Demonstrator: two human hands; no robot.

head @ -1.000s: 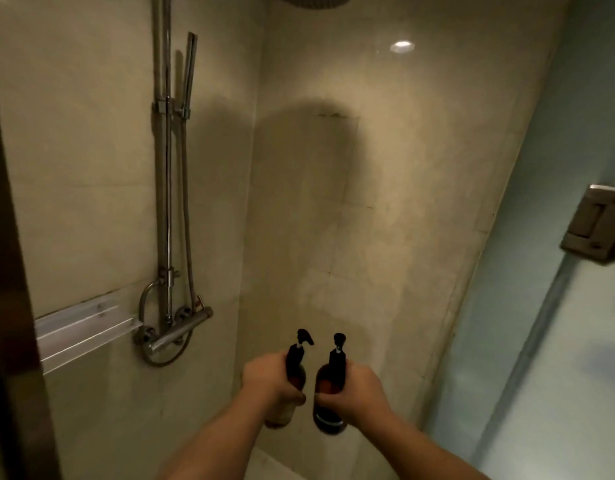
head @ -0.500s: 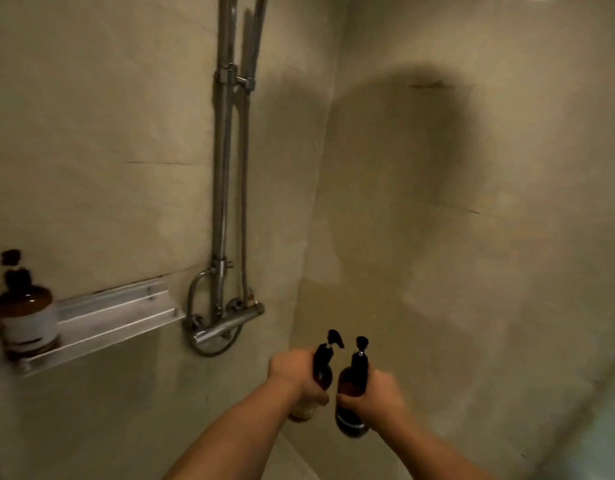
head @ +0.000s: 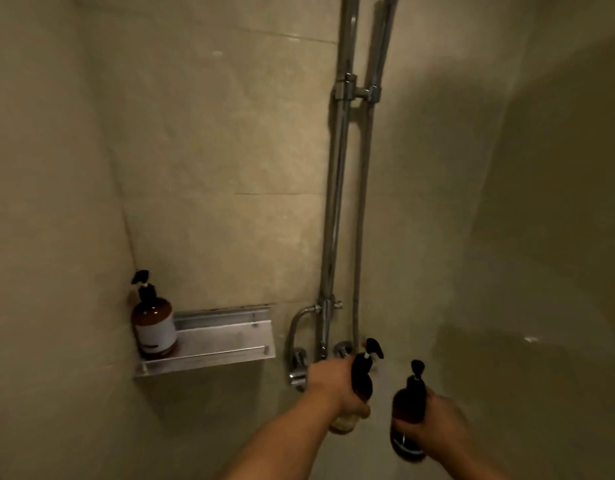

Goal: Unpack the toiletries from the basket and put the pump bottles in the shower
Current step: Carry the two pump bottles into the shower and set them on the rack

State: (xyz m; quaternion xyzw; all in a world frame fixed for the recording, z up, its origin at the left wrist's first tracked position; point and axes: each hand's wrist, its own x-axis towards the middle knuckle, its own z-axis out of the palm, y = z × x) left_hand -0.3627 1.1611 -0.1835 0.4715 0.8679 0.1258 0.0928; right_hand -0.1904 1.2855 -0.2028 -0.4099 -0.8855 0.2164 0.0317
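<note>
Left hand [head: 337, 386] grips one pump bottle [head: 359, 382], right hand [head: 434, 424] grips another [head: 408, 407] — both upright, near right. A third bottle [head: 153, 323] stands on the shelf [head: 223, 344], far left.

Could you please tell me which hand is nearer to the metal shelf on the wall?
Left. The left hand, gripping a pump bottle, is right of the metal shelf and slightly lower; the right hand, gripping a second bottle, is farther right.
</note>
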